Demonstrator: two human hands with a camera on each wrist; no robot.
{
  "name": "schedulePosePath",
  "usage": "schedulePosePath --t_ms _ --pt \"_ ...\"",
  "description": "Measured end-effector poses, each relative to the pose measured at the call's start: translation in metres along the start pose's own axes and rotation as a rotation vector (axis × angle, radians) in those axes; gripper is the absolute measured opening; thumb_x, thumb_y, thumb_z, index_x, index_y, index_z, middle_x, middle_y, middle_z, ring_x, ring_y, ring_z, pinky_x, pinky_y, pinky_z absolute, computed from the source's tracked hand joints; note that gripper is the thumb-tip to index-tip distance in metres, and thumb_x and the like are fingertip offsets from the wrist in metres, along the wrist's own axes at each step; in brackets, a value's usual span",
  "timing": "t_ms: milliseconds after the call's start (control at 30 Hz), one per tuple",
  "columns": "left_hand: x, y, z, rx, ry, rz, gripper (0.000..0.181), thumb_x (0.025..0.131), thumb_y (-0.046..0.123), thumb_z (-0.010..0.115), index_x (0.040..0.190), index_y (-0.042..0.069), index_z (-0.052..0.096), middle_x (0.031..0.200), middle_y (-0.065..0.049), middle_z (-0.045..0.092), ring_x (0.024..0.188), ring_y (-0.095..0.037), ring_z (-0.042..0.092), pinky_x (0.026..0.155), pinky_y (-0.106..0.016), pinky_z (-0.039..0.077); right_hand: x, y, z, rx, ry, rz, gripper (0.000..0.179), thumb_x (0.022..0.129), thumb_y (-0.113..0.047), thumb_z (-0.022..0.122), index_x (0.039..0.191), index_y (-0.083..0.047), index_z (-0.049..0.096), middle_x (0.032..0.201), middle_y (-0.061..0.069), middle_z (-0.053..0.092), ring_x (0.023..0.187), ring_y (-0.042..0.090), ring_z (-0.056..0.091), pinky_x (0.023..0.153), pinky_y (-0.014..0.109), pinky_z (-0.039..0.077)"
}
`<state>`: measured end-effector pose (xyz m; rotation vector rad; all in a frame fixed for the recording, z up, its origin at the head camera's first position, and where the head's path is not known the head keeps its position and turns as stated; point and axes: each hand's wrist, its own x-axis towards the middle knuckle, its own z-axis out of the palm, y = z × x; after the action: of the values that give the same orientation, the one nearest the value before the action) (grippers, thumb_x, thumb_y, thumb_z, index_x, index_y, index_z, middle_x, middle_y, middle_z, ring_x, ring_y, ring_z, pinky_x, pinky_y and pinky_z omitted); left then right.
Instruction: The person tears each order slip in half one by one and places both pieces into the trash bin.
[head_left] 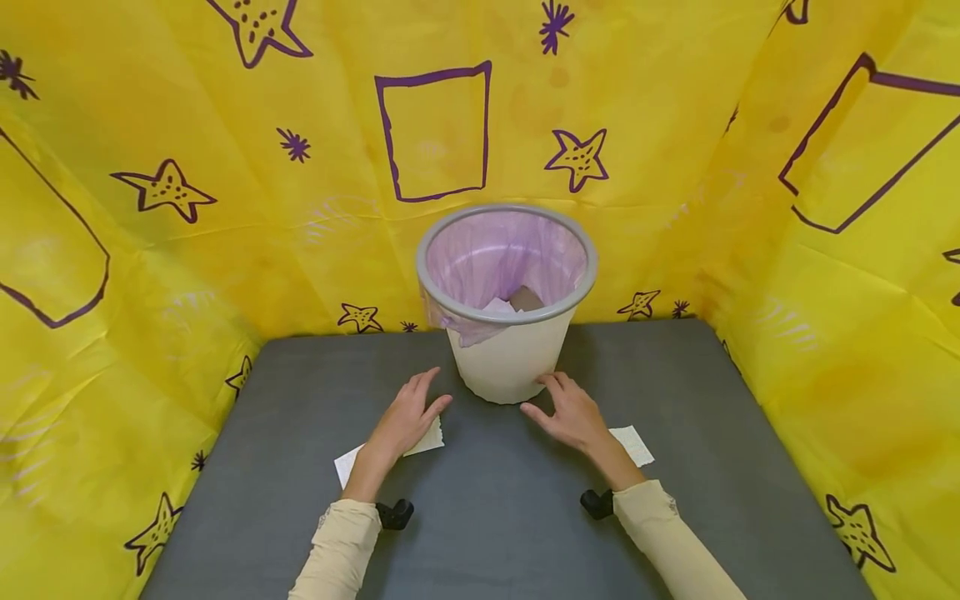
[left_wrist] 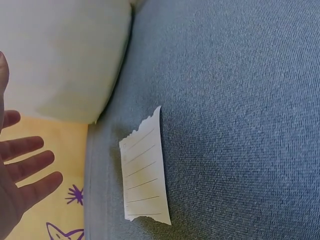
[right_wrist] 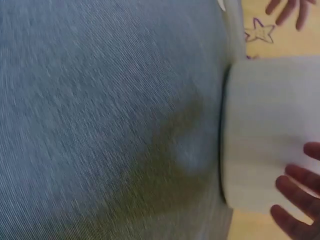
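Note:
A white waste bin (head_left: 510,358) with a grey rim and a purple liner bag (head_left: 487,258) stands upright at the back of the grey table. Crumpled white paper (head_left: 498,307) and a brownish piece (head_left: 525,298) lie inside it. To the bin's front left hovers my left hand (head_left: 405,421), fingers spread and holding nothing. My right hand (head_left: 573,417) is at the bin's lower right, its fingertips overlapping the bin wall in the head view; it too holds nothing. Beneath my left hand lies a torn lined paper piece (left_wrist: 145,175), partly hidden by the wrist in the head view.
Another white paper scrap (head_left: 632,446) lies beside my right wrist. Yellow sheeting (head_left: 337,233) with purple drawn stars closes off the back and both sides of the table (head_left: 480,517). Black wrist mounts (head_left: 395,514) stick out inward from both sleeves.

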<state>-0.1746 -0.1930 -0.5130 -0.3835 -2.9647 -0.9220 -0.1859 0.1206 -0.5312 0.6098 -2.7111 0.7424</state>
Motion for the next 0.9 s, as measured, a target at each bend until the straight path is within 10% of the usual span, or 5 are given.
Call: schedulePosePath --t_ms 333,900 --pt "0.001 0.000 0.002 -0.008 0.010 -0.033 0.068 0.097 0.057 0.045 0.150 0.017 0.033 0.149 -0.012 0.042 0.138 -0.034 0.041 0.112 -0.052 0.036 0.004 -0.030 0.020 0.030 -0.009 -0.071 0.053 0.085 -0.049 0.067 0.123 -0.013 0.059 0.119 0.006 0.063 0.106 0.026 0.063 0.086 0.045 0.054" --pt "-0.011 -0.013 0.000 -0.009 0.042 -0.076 0.069 0.097 0.057 0.044 0.150 0.016 0.033 0.149 -0.013 0.043 0.136 -0.035 0.042 0.110 -0.056 0.037 0.024 -0.093 0.069 0.042 -0.308 -0.130 0.057 0.091 -0.055 0.057 0.131 -0.014 0.056 0.121 0.005 0.063 0.109 0.020 0.062 0.088 0.038 0.054"
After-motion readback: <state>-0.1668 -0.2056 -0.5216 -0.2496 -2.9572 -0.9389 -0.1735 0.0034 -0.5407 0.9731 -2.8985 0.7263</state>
